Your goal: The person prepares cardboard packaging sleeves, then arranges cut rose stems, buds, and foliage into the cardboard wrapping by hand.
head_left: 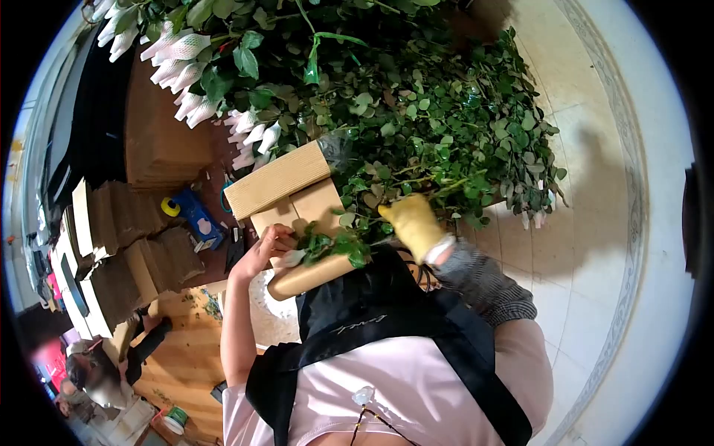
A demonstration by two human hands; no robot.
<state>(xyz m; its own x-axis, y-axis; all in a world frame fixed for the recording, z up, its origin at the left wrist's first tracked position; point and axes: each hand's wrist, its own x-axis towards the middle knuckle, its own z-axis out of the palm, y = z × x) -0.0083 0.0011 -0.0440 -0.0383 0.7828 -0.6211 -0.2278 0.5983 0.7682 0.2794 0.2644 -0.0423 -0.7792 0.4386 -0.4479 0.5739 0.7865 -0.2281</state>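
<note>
My bare left hand (266,251) is at the left side of a brown cardboard wrap (312,204). Its fingers are loosely bent and apart, just beside a white-sleeved rose head (290,259). Green rose leaves (346,247) lie across the cardboard to the right of that head. My right hand (418,229), in a yellow glove, is to the right of the cardboard, close to the leafy stems. Its fingers are turned away and slightly blurred, so any grip is hidden. The cardboard has a rolled near edge and a ribbed flap at its far side.
A large heap of leafy rose stems (446,111) fills the far side, with white-netted rose heads (182,56) at its left. Stacked cardboard (160,260), a blue box (197,219) and a yellow tape roll (170,207) are at left. Another person (97,375) is at lower left.
</note>
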